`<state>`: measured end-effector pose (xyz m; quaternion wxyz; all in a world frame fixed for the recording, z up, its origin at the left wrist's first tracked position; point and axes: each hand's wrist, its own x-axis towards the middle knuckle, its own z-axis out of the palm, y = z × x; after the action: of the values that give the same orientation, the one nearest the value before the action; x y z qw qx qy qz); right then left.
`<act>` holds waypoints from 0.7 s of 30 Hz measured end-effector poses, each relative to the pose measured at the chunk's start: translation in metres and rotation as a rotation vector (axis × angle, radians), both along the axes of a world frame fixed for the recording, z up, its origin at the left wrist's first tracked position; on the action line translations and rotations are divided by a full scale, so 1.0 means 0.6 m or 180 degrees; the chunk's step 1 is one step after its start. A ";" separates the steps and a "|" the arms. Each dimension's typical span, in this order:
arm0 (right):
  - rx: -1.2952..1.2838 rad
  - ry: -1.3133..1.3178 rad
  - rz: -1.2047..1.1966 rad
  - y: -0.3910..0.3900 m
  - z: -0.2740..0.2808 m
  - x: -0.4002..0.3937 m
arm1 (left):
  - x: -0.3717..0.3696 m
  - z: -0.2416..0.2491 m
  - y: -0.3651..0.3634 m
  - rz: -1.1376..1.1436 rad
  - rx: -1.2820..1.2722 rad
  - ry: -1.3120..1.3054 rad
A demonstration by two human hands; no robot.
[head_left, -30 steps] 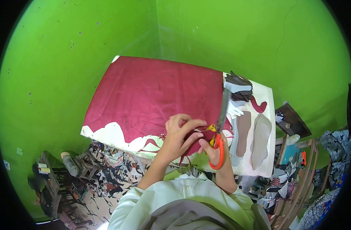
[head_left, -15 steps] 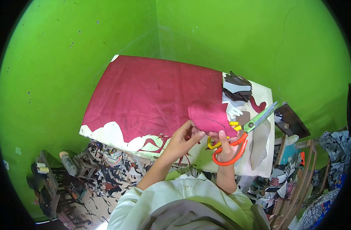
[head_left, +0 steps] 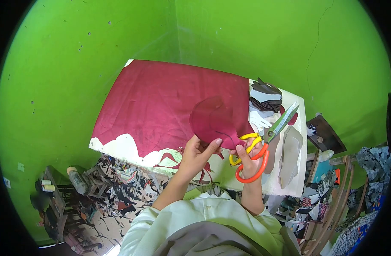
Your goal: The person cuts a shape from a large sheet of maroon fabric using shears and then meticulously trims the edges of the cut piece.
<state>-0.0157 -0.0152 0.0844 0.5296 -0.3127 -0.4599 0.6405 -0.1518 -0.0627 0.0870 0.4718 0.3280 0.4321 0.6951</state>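
Note:
My left hand [head_left: 198, 154] pinches the lower left edge of a dark red cut piece [head_left: 212, 121], which has a dark curved line on it. The piece is raised over a large red sheet [head_left: 161, 94] on the white-topped table [head_left: 118, 147]. With my right hand [head_left: 249, 158] I grip the piece's lower right corner. Scissors [head_left: 270, 136] with one orange and one yellow handle hang on that same hand, their blades parted slightly and pointing up to the right. Thin red offcuts [head_left: 167, 160] lie at the table's near edge.
Dark and grey cut pieces [head_left: 265, 97] are stacked at the table's back right, with grey flat shapes [head_left: 291, 158] nearer. Scraps [head_left: 131, 187] litter the floor. A wooden stool [head_left: 95, 181] stands at left, a dark tray [head_left: 325, 134] at right. Green walls meet behind the table.
The red piece has moved left and tilted, and now looks darker. My left hand has shifted slightly left. The scissors have turned more upright, with more of the yellow handle showing.

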 end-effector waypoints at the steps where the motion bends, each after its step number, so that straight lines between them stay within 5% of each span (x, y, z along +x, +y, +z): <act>1: 0.0062 -0.0038 0.0085 -0.001 0.001 0.000 | 0.002 0.000 0.000 -0.0011 -0.0019 0.0092; 7: 0.0122 0.0003 0.0239 -0.005 0.003 -0.003 | -0.005 -0.007 -0.001 -0.0152 -0.0120 0.0639; 16: 0.0206 -0.0118 0.0422 -0.001 0.004 0.001 | -0.007 -0.001 -0.001 -0.0299 -0.0131 0.0305; 21: 0.0392 -0.0340 0.0769 0.005 -0.001 0.020 | -0.009 0.029 -0.005 0.0301 -0.0206 -0.0216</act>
<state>-0.0040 -0.0122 0.0840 0.4416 -0.2557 -0.5601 0.6526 -0.1570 -0.0655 0.1044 0.4632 0.2679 0.4531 0.7130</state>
